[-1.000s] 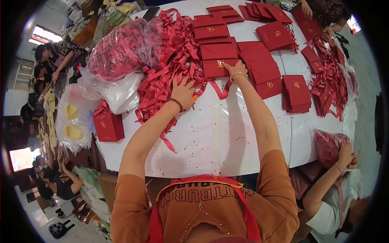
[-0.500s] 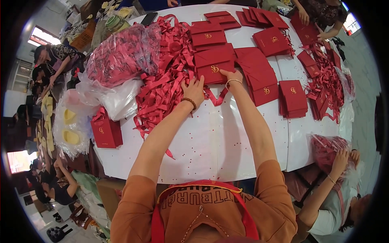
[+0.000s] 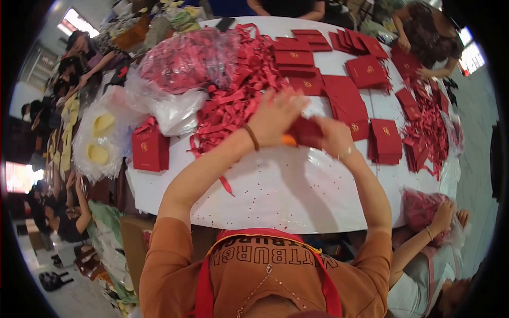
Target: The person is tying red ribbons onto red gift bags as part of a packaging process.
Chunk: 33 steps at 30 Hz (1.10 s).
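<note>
A small dark red paper bag is held between my hands over the front of the white table. My right hand is closed on its right side, blurred. Across its left side reaches my left hand, fingers stretched out and smeared by motion. A small orange thing shows beneath the left palm; I cannot make out what it is. Beyond my left hand lies a heap of red ribbons. Stacks of flat red paper bags lie just past my right hand.
A clear plastic sack of red ribbons, a standing red bag and wrapped yellow slippers are at left. More stacked bags and ribbons lie at right. Co-workers' hands work at far right, others at near right.
My hands have come nearer from the bag stacks, with a red bag now between them. My left hand has moved right and its fingers stretch out. The view has shifted slightly.
</note>
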### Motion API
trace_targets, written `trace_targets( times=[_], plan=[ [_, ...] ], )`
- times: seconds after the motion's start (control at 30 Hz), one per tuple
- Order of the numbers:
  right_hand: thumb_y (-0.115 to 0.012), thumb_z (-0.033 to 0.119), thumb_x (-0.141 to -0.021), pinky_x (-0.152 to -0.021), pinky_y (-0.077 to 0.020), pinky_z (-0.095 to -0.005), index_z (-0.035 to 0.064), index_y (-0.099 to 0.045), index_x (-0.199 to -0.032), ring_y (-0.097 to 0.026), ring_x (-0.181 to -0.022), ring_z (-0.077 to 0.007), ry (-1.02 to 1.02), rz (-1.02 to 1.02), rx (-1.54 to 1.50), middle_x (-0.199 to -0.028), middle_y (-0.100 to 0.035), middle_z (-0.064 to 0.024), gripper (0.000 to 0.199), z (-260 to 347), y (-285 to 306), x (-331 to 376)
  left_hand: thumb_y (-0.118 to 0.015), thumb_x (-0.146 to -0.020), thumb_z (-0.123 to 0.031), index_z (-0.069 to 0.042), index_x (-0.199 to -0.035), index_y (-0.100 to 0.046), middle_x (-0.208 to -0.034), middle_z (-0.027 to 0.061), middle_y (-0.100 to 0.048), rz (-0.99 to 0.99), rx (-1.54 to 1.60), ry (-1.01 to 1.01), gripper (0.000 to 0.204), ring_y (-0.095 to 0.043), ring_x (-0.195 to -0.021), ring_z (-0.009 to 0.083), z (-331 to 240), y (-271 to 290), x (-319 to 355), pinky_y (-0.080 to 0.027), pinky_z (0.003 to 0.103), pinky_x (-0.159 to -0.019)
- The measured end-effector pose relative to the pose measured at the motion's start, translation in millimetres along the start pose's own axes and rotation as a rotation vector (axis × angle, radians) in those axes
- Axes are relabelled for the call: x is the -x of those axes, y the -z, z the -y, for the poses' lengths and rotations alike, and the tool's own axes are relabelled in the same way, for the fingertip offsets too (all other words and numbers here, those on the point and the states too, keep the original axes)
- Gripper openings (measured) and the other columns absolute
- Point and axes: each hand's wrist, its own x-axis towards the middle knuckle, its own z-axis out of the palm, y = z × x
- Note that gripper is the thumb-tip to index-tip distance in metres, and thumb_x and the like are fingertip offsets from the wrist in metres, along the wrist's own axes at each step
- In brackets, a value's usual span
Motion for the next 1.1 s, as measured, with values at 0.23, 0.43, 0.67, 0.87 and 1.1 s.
trace_targets(
  times=[0.23, 0.43, 0.67, 0.87, 1.1],
  plan=[
    [-0.063, 0.01, -0.067, -0.066, -0.0467, -0.0358, 0.0108, -0.053, -0.102, -0.056, -0.078, -0.0274, 0.227, 0.155, -0.247, -0.084, -0.057, -0.0078, 0.036, 45, -60, 86, -0.066, -0.064, -0.037, -0.005, -0.121, -0.037, -0.088, 0.0123, -0.055, 0.474, 0.137, 0.192, 0.072, -0.057, -0.075, 0.0275, -77, -18, 117, -0.043, 0.04, -0.062],
    [-0.074, 0.007, -0.058, -0.084, -0.0424, -0.0364, 0.0082, -0.032, -0.125, -0.046, -0.104, -0.0296, 0.079, -0.065, -0.612, -0.117, -0.04, -0.0144, 0.079, 42, -95, 117, -0.066, -0.066, -0.033, -0.003, -0.108, -0.044, -0.082, 0.0135, -0.056, 0.42, 0.09, 0.191, 0.057, -0.057, -0.073, 0.0298, -91, -21, 131, -0.044, 0.041, -0.062],
    [-0.074, 0.012, -0.064, -0.089, -0.0404, -0.0378, 0.008, -0.011, -0.133, -0.046, -0.106, -0.0265, -0.563, -0.251, -1.529, -0.122, -0.038, -0.0138, 0.094, 48, -142, 147, -0.069, -0.067, -0.037, -0.002, -0.1, -0.045, -0.095, 0.0183, -0.058, 0.098, 0.856, 0.74, 0.053, -0.059, -0.082, 0.0297, -81, -29, 161, -0.046, 0.037, -0.069],
    [-0.068, 0.001, -0.068, -0.075, -0.0495, -0.0403, 0.0131, -0.018, -0.13, -0.052, -0.098, -0.0269, -0.809, -0.063, -1.595, -0.113, -0.046, -0.0162, 0.08, 64, -153, 168, -0.06, -0.078, -0.033, -0.005, -0.107, -0.049, -0.098, 0.0121, -0.057, 0.211, 1.282, 1.003, 0.042, -0.057, -0.08, 0.019, -98, -68, 232, -0.046, 0.032, -0.07],
    [-0.067, -0.001, -0.067, -0.079, -0.0477, -0.0383, 0.0089, -0.016, -0.13, -0.053, -0.097, -0.0274, -0.712, -0.057, -1.535, -0.113, -0.048, -0.0182, 0.082, 61, -173, 184, -0.042, -0.074, -0.002, -0.014, -0.117, -0.046, -0.1, 0.0139, -0.049, 0.155, 0.065, 0.416, 0.045, -0.052, -0.083, 0.0301, -59, -65, 291, -0.045, 0.038, -0.071]
  ],
)
